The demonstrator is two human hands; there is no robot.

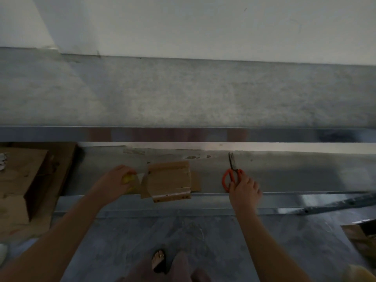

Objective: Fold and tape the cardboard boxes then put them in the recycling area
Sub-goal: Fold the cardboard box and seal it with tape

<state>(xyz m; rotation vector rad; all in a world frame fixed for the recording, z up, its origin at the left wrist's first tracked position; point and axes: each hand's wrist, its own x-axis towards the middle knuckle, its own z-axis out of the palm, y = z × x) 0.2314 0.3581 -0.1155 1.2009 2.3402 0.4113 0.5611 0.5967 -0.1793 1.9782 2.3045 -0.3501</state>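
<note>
- The worktop (284, 176) is brushed metal, dull grey in the middle and shiny along its front and back edges.
- The small box (168, 180) at the front edge is matt brown cardboard with glossy strips of clear tape.
- The roll of tape (128, 179) looks smooth and yellow.
- The scissors (232, 174) have glossy orange plastic handles and dark metal blades.
- The big box (20, 180) at the left edge is matt, scuffed cardboard.

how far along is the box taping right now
Done: the small box lies folded flat on the table. In hand: the left hand holds the yellow tape roll at its left edge, the right hand grips the scissors. Left: cutting the tape, the bigger boxes at the left, and recycling.
</note>
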